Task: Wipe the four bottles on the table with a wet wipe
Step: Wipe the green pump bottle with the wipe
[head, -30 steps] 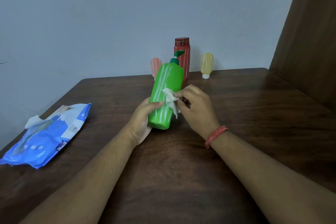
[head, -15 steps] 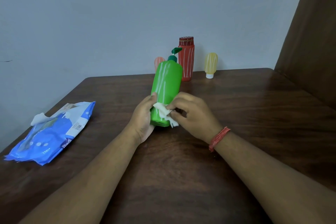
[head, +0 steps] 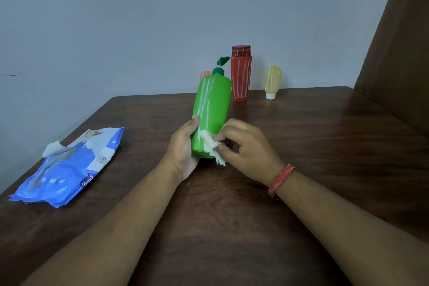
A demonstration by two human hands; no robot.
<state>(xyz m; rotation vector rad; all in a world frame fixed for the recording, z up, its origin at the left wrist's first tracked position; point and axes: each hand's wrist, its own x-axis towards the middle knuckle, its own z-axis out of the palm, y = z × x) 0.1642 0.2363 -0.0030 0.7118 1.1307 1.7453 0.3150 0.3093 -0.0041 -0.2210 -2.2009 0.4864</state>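
Note:
A tall green pump bottle [head: 212, 104] with white streaks stands tilted at the middle of the table, its base near the tabletop. My left hand [head: 184, 146] grips its lower left side. My right hand [head: 246, 146] pinches a crumpled white wet wipe [head: 210, 144] against the bottle's lower front. At the back by the wall stand a red bottle [head: 241, 74] and a small yellow bottle [head: 272, 81]. A small pink bottle [head: 204, 75] is mostly hidden behind the green one.
A blue wet-wipe pack [head: 69, 167] lies at the left edge of the dark wooden table [head: 325, 146], a wipe poking out of its top. A dark wooden panel [head: 399, 53] rises at the right. A grey wall stands behind.
The wipe and my right hand slid down the green bottle from its middle to near its base. The bottle has been tipped more upright.

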